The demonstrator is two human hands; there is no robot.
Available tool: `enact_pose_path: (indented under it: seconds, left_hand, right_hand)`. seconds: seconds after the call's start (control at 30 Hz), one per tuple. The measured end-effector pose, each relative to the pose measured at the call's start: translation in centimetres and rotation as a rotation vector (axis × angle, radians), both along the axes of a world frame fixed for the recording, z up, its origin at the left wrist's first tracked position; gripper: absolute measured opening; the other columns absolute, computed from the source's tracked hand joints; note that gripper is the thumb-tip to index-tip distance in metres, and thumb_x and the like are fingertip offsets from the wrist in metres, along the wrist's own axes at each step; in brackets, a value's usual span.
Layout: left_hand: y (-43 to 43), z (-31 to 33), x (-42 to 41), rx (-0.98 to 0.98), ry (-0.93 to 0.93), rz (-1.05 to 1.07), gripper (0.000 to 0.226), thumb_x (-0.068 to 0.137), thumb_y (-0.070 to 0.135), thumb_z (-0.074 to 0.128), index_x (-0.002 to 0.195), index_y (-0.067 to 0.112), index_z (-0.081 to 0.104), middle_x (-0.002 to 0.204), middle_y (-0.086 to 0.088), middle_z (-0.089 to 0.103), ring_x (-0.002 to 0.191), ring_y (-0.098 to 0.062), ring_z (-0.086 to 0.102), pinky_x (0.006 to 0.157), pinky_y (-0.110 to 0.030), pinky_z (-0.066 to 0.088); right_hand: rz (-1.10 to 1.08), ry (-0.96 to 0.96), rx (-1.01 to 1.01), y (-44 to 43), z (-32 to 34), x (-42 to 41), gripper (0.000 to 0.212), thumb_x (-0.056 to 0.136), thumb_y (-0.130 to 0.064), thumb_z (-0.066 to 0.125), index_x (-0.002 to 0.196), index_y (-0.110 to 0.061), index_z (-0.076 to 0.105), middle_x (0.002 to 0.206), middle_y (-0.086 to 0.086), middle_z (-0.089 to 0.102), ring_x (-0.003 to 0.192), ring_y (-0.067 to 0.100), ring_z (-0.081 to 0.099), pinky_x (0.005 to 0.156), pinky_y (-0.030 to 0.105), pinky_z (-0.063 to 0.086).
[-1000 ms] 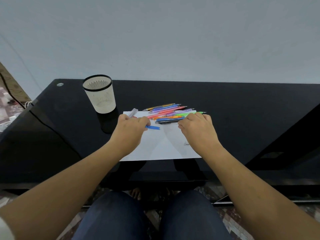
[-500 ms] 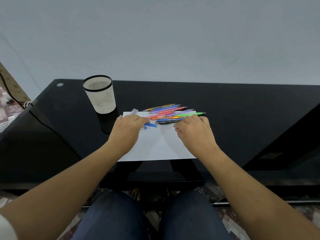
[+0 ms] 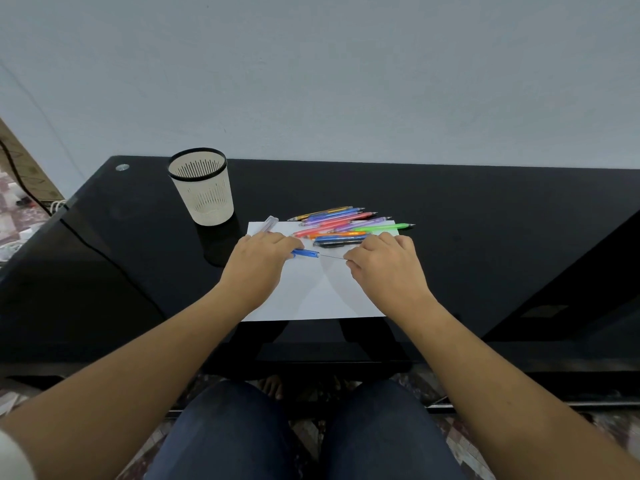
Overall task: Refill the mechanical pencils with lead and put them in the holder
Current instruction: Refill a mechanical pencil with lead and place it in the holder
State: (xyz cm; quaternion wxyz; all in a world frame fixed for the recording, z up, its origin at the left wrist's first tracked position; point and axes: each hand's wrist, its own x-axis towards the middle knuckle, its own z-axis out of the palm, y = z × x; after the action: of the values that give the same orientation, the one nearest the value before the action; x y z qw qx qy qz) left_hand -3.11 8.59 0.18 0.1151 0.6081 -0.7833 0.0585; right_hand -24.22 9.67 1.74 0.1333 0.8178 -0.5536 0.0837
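Left hand [image 3: 258, 261] grips the blue pencil [image 3: 305, 252] over the white sheet [image 3: 311, 299], fingers curled round the barrel, free end pointing to 3 o'clock. Right hand [image 3: 384, 263], at 3 o'clock from it, pinches the lead [image 3: 334, 258]. Holder [image 3: 202, 188] at 11 o'clock from the left hand, the nearer one. Lead's long axis runs 3-to-9, roughly in line with the barrel, so the feed likely goes straight toward 9. Can't tell if the tip is in yet.

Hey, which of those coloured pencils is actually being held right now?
The bright blue pencil: the left hand grips it over the paper, apart from the pile lying loose behind.
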Motion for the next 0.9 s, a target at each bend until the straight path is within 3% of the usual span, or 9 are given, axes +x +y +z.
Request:
enact_pose_path:
  seconds: [0.43,0.9]
  left_hand:
    - [0.18,0.14,-0.26,0.01,-0.01,0.0,0.046,0.09,0.017,0.065,0.132,0.032,0.053,0.118,0.003,0.064,0.102,-0.017,0.059,0.09,-0.034,0.047]
    - [0.64,0.06,-0.32,-0.074,-0.021,-0.051,0.042,0.088,0.018,0.067,0.128,0.03,0.058,0.106,0.001,0.069,0.091,-0.019,0.063,0.077,-0.034,0.049]
  right_hand:
    - [-0.017,0.025,-0.005,-0.16,-0.14,-0.13,0.019,0.096,-0.031,0.052,0.109,-0.031,0.066,0.103,-0.006,0.063,0.099,0.014,0.053,0.091,0.035,0.038]
    - [0.01,0.048,0.019,0.06,0.78,0.14,0.022,0.095,-0.033,0.054,0.114,-0.029,0.062,0.11,-0.004,0.062,0.107,0.015,0.052,0.099,0.038,0.036]
